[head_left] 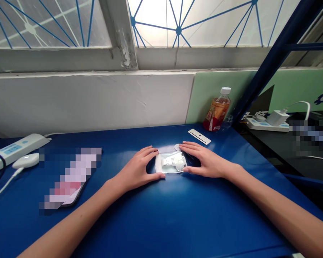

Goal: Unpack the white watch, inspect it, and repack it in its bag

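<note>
A small clear plastic pouch (172, 162) with a white item inside lies flat on the blue desk (161, 208). What the item is, I cannot make out. At the pouch's left end, my left hand (140, 166) rests with its fingers stretched beyond the far edge and its thumb along the near edge. My right hand (207, 159) frames the other end in the same way, its thumb touching the pouch's near right corner. By the right fingertips is a small round white disc (177, 147), partly covered by them. Both hands have thumb and fingers apart.
Behind my right hand lie a flat white strip with a dark slot (199, 136) and a drink bottle (217, 109) with a white cap. To the left are a pixelated phone (75, 195), a white charger (26, 161) with cable, and a power strip (18, 152). A blue metal post (269, 64) rises at right.
</note>
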`<state>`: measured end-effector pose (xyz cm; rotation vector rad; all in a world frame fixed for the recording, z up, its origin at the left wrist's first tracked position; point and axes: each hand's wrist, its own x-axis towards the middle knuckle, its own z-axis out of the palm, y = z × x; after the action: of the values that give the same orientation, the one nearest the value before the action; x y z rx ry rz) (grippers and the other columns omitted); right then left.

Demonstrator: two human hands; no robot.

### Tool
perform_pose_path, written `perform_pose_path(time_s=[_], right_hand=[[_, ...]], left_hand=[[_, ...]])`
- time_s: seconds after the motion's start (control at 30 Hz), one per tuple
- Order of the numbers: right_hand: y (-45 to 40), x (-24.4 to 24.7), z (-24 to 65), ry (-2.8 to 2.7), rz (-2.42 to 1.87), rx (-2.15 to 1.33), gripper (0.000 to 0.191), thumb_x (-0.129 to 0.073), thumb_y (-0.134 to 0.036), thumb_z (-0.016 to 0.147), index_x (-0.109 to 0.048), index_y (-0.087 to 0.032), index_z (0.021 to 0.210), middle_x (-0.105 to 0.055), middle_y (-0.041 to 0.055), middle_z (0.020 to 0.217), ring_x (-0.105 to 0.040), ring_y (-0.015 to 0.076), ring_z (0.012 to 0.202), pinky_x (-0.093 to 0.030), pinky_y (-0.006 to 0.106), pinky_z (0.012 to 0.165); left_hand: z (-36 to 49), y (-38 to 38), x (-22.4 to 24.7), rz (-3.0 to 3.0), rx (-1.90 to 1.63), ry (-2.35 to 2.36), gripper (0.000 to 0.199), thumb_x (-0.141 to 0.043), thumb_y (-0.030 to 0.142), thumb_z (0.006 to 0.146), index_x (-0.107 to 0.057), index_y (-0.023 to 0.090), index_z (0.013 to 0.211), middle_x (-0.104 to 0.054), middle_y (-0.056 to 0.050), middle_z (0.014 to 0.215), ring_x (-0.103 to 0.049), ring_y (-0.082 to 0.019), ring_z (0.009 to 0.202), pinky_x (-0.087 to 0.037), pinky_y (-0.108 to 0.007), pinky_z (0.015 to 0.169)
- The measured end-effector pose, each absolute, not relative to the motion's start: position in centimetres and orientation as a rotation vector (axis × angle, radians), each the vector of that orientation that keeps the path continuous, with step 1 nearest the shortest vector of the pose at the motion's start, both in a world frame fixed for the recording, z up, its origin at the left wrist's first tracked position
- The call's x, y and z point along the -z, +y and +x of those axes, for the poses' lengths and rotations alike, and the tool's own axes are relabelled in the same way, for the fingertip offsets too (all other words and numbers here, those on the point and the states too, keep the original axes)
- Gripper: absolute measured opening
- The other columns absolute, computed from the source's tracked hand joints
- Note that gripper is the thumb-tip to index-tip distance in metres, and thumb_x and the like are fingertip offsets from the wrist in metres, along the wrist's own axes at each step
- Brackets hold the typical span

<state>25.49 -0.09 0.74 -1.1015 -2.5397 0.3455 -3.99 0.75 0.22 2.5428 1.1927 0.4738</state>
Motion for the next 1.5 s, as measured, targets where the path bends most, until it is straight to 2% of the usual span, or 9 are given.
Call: perform_pose_path(time_s=[0.5, 0.87, 1.1, 1.23, 1.33, 1.5], right_hand=[[0.0, -0.7, 25.7, -2.507, -1.054, -0.374, 0.075, -0.066, -0.053, 0.083, -0.046, -0.015, 0.144, -0.051, 0.0177, 0.144, -0.04, 0.0364, 0.138, -0.04, 0.054, 0.109], [0.1, -0.7, 25.8, -2.535, -1.077, -0.439, 0.085, -0.068, -0.058, 0.079, -0.043, -0.014, 0.146, -0.045, 0.0177, 0.148, -0.035, 0.0358, 0.141, -0.035, 0.054, 0.113], [0.1, -0.6, 25.8, -2.523, -1.056, -0.428, 0.082, -0.068, -0.057, 0.08, -0.044, -0.015, 0.145, -0.045, 0.0192, 0.148, -0.035, 0.0367, 0.141, -0.035, 0.056, 0.112], [0.1, -0.6, 26.1, -2.543, -1.03, -0.377, 0.091, -0.07, -0.06, 0.076, -0.039, -0.015, 0.148, -0.04, 0.0202, 0.151, -0.034, 0.0366, 0.141, -0.034, 0.055, 0.112], [0.0, -0.7, 26.1, -2.533, -0.955, -0.362, 0.092, -0.075, -0.058, 0.072, -0.04, -0.019, 0.148, -0.044, 0.0175, 0.149, -0.038, 0.036, 0.139, -0.036, 0.054, 0.111], [0.0, -1.2, 25.8, -2.531, -0.914, -0.365, 0.071, -0.073, -0.051, 0.078, -0.054, -0.02, 0.138, -0.058, 0.0147, 0.137, -0.054, 0.0323, 0.126, -0.044, 0.049, 0.105]], left_hand=[[-4.0, 0.6, -0.3, 2.543, -0.478, 1.2, 0.082, -0.065, 0.07, 0.075, -0.053, 0.016, 0.137, -0.05, -0.016, 0.144, -0.039, -0.037, 0.138, -0.037, -0.054, 0.111], [-4.0, 0.6, -0.3, 2.566, -0.449, 1.203, 0.087, -0.064, 0.073, 0.073, -0.053, 0.015, 0.137, -0.05, -0.017, 0.144, -0.037, -0.037, 0.139, -0.036, -0.054, 0.111], [-3.8, 0.3, -0.6, 2.569, -0.453, 1.212, 0.077, -0.065, 0.066, 0.079, -0.052, 0.016, 0.137, -0.048, -0.017, 0.145, -0.038, -0.037, 0.138, -0.037, -0.054, 0.111], [-3.6, -0.1, -0.8, 2.614, -0.52, 1.142, 0.075, -0.067, 0.061, 0.079, -0.051, 0.018, 0.138, -0.047, -0.017, 0.146, -0.043, -0.036, 0.135, -0.039, -0.051, 0.11], [-3.5, -0.4, -0.9, 2.64, -0.539, 1.082, 0.073, -0.069, 0.059, 0.079, -0.051, 0.019, 0.138, -0.053, -0.016, 0.14, -0.047, -0.035, 0.132, -0.041, -0.05, 0.108], [-3.3, -0.4, -0.9, 2.671, -0.544, 1.053, 0.058, -0.062, 0.047, 0.089, -0.05, 0.019, 0.138, -0.058, -0.013, 0.136, -0.052, -0.032, 0.127, -0.045, -0.047, 0.105]])
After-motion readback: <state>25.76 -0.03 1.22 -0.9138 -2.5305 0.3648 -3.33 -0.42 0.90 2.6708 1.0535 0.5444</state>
